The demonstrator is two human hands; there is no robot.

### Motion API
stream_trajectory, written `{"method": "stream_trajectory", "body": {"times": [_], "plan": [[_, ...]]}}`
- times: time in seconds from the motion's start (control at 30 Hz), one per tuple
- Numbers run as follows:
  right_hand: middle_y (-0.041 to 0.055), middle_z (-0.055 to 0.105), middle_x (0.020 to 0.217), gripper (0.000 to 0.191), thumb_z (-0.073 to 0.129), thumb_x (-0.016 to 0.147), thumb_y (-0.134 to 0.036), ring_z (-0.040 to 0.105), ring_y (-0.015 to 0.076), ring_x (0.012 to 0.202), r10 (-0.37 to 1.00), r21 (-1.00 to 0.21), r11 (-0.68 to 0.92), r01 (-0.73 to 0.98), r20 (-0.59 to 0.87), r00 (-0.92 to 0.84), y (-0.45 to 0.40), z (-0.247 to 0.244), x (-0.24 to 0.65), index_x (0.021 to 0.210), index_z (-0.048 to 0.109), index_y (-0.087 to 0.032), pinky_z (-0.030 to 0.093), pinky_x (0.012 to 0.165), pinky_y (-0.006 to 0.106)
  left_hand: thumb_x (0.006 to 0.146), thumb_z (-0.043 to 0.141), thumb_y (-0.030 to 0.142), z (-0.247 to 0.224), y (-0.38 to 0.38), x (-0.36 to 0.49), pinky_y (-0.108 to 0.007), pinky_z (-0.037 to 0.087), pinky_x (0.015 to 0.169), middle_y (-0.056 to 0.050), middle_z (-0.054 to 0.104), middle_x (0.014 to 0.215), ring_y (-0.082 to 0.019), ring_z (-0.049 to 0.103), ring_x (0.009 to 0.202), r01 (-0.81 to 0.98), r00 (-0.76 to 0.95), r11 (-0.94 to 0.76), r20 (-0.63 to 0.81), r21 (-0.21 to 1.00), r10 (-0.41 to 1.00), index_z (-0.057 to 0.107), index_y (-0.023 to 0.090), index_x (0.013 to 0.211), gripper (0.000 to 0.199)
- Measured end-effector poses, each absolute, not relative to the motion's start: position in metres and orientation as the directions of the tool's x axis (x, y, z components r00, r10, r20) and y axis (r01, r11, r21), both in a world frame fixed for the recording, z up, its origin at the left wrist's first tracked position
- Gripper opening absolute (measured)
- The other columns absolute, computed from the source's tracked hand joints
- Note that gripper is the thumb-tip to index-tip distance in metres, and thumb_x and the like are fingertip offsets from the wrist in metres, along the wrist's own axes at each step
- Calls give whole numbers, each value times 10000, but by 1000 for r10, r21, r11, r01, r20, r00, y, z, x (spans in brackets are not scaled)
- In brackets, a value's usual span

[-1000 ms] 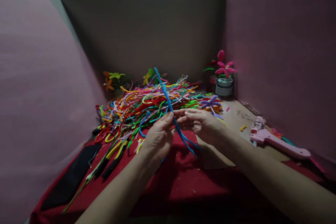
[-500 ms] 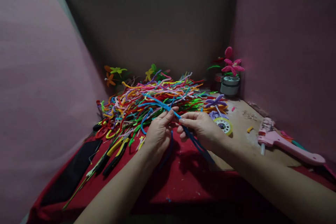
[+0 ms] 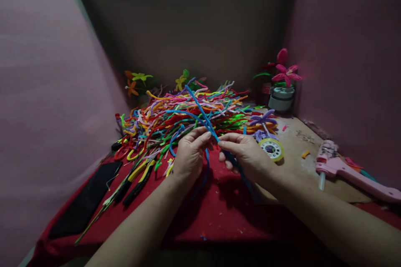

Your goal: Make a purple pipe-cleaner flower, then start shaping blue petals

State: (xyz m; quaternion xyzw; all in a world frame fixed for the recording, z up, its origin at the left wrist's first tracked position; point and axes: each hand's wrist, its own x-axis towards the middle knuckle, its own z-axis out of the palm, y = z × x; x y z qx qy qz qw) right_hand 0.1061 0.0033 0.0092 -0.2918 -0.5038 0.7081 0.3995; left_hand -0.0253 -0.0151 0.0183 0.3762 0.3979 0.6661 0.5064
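- Blue stems (image 3: 200, 109) run slantwise between the two hands, in front of the pile; their upper ends now fork, one rising up and left, the other bowing farther left. Half a second ago both leaned left, close together.
- Left hand (image 3: 191, 154): thumb and fingertip pinch the stems near the fork, as before; a blue strand hangs below it.
- Right hand (image 3: 246, 154): thumb and forefinger pinch the stems just beside the left fingertips. A second ago these fingers were looser and more extended; the other fingers are now curled under. The stems' lower ends trail beneath this hand, partly hidden.
- Pile (image 3: 169, 123) of many-coloured stems: behind the hands, unchanged.
- Tape (image 3: 277, 149): beside the right wrist, in plain sight; a second ago the hand mostly covered it.
- Purple flower (image 3: 261, 119): just behind the tape.
- Pliers (image 3: 144, 179): on the red cloth (image 3: 219, 217), left of the left hand.
- Glue gun (image 3: 351, 171): far right, on the board (image 3: 291, 133).
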Motion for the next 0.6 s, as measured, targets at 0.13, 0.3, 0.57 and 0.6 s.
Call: {"method": "stream_trajectory", "body": {"times": [0.13,0.3,0.57,0.6], "plan": [[11,619,565,142,643,663,-235,524,81,390,871,-926,-222,-305,-47,-490,3,9,106,749,573,-147,363,326,160,624,655,202,21,-17,-25,-223,414,549,28,574,631,-81,519,531,-344,-191,-194,134,919,973,591,148,734,138],[7,609,559,159,665,637,-206,537,91,409,862,-898,-278,-340,-77,-501,3,7,106,731,554,-142,383,349,176,621,673,189,21,-18,-24,-222,418,583,30,564,648,-85,527,579,-311,-145,-182,143,933,979,593,156,733,141],[-9,614,571,206,694,587,-121,563,97,457,863,-791,-363,-493,-85,-499,6,0,105,746,565,-149,445,438,211,663,661,244,18,-18,-24,-230,398,554,-9,583,589,-95,504,542,-113,-249,-190,157,975,956,605,119,640,139],[-12,610,563,205,694,587,-118,561,95,456,866,-783,-363,-505,-83,-493,6,0,105,743,565,-149,444,441,209,663,661,251,18,-18,-24,-231,398,551,-9,587,590,-98,508,542,-122,-242,-187,154,975,958,607,122,644,141]]}}
